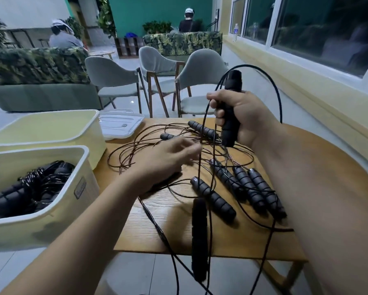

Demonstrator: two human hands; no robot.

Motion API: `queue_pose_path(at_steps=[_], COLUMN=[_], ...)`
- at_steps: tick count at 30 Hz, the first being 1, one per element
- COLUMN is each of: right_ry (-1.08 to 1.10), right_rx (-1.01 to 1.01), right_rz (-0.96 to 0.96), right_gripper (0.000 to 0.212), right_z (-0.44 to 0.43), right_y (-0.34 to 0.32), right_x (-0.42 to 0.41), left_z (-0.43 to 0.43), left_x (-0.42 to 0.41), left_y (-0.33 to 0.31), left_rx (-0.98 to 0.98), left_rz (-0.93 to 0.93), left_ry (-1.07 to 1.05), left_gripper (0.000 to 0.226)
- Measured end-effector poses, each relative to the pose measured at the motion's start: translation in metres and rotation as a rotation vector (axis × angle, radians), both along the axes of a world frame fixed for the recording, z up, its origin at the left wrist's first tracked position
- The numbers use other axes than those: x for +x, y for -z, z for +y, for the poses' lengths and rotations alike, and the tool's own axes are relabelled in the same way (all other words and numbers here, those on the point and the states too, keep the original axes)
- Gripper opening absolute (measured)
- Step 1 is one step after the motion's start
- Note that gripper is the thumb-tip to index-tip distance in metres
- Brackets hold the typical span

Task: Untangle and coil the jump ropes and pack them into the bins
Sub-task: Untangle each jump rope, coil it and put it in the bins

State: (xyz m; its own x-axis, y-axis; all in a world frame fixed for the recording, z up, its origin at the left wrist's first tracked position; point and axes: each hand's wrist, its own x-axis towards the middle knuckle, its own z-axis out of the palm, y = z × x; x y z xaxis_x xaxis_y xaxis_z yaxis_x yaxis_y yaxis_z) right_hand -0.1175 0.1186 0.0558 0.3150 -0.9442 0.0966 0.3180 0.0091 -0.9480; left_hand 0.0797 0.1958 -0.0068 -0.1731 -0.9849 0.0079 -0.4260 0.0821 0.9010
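Foam handle [228, 124] is offering the surest hold, the right hand [244, 118] wrapping it; thin cord [203, 128] is probably handling limp and snag-prone; left hand [168, 160] fingers blurred, cannot tell.

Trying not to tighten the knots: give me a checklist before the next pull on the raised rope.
1. Right hand grips raised handle: ok.
2. Left hand pinching that rope's cord: cannot tell, blurred.
3. Cord free of the pile on the table: not ok, it crosses other cords.
4. Dangling handle hanging free: ok.
5. Room in near bin: ok.
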Motion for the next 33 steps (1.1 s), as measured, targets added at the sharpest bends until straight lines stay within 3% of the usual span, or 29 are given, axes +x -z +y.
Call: queue_pose_path(at_steps=[4,10,18,23,29,33], right_ry=[0.072,0.123,0.144,0.080,0.021,-0.036], right_rx=[0.021,0.046,0.107,0.178,0.208,0.217], right_rz=[-0.074,-0.099,-0.036,0.081,0.232,0.208], right_gripper=[0.014,0.013,0.008,0.012,0.033,0.031], right_z=[0.004,0.017,0.033,0.050,0.091,0.110], right_y=[-0.003,-0.001,0.014,0.042,0.073,0.080], right_x=[-0.005,-0.018,-0.032,-0.029,-0.023,-0.018], left_z=[0.032,0.042,0.041,0.037,0.036,0.036], left_x=[0.002,-0.009,0.004,0.007,-0.001,-0.008], left_y=[0.027,0.045,0.037,0.027,0.017,0.017], left_rx=[0.147,0.197,0.188,0.072,-0.026,-0.072], left_rz=[-0.180,-0.261,-0.090,0.059,0.256,0.266], left_ry=[0.164,0.207,0.148,0.004,-0.064,-0.064], left_gripper=[0.032,0.039,0.028,0.036,0.053,0.033])
